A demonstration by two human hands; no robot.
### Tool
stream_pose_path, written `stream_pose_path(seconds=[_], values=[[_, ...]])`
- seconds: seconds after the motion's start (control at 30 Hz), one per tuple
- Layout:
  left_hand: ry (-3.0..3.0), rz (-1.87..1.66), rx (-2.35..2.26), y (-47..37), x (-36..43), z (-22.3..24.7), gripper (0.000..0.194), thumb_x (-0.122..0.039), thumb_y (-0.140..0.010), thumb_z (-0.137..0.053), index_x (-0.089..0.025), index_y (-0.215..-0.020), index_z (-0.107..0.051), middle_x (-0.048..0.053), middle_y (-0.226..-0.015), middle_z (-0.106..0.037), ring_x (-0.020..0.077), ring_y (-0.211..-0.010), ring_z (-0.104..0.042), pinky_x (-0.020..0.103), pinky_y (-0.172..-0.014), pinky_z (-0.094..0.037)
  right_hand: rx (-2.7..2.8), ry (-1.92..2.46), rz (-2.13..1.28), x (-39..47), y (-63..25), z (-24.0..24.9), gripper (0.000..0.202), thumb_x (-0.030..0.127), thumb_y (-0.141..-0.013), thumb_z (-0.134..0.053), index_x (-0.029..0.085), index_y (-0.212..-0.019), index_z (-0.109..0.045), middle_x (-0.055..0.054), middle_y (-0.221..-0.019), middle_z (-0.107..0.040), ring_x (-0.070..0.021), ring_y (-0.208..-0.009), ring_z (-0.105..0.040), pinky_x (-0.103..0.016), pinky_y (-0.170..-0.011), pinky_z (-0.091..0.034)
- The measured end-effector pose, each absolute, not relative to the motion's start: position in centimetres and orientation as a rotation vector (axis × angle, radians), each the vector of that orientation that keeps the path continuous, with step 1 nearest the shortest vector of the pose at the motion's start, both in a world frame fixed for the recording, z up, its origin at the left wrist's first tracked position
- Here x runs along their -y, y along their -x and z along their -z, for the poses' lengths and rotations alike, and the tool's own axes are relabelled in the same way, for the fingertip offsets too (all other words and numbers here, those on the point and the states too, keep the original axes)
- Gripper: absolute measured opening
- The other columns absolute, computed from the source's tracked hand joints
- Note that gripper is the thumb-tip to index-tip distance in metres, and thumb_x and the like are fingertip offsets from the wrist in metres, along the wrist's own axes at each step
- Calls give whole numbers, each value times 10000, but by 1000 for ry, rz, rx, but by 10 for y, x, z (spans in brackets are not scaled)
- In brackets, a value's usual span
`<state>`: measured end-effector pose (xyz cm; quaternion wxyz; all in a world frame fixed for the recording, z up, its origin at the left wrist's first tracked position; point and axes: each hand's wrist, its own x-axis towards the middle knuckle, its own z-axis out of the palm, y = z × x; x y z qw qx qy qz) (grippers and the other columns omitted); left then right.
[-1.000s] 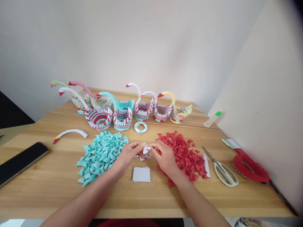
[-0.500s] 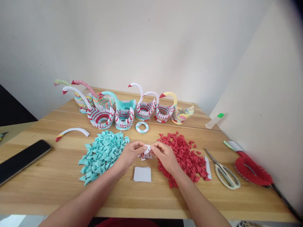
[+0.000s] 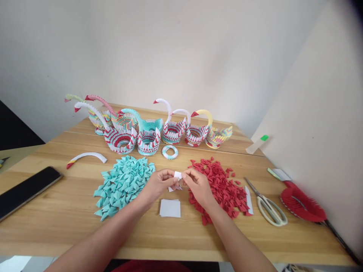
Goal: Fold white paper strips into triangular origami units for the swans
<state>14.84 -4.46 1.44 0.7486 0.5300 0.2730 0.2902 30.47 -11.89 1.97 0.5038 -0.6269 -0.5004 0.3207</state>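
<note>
A small white piece of paper (image 3: 177,175) is pinched between my two hands above the table. My left hand (image 3: 157,184) grips its left side with thumb and fingers, and my right hand (image 3: 197,184) grips its right side. Partly hidden below the fingers lie a few white paper pieces (image 3: 171,189). Nearer to me is a stack of white paper rectangles (image 3: 170,208). Beside my left hand spreads a heap of turquoise folded paper triangles (image 3: 124,185). A heap of red folded paper triangles (image 3: 224,189) lies by my right hand and partly behind it.
Several folded-paper swans (image 3: 120,139) stand along the back. A blue-and-white paper ring (image 3: 170,152) lies before them, a white swan neck (image 3: 87,155) at left. A phone (image 3: 30,190) is far left; scissors (image 3: 268,206) and a red paper piece (image 3: 302,204) are at right.
The paper between my fingers has turned slightly, its edge now standing more upright. Both hands stay in nearly the same place.
</note>
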Motion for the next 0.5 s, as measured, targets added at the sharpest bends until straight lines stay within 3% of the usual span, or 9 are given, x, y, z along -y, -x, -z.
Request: stream_pose_path(seconds=[0.17,0.37,0.5], values=[[-1261,-653,-669,-149,42,-10,242,-356,-663,-760,-138,-766,-731,2,-622,-675,104,-518,-524,233,-552,-413,1245,1477,-812,118,-306,-21,213,388,-823,-623,181,-818,-671,-9,-728,-660,-155,-668,-593,-263,-629,-467],[-1323,-656,-633,-149,43,-11,269,-347,-687,-737,-149,-867,-759,51,-807,-759,171,-669,-632,258,-633,-460,1120,1443,-863,115,-305,-18,249,382,-753,-707,180,-898,-714,-9,-741,-692,-153,-657,-613,-267,-609,-493],[-1338,-656,-629,-149,43,-12,261,-331,-697,-720,-154,-885,-761,39,-769,-753,169,-656,-632,252,-616,-451,1003,1411,-890,114,-305,-20,317,399,-745,-720,203,-993,-732,-25,-808,-725,-176,-699,-645,-286,-610,-526]])
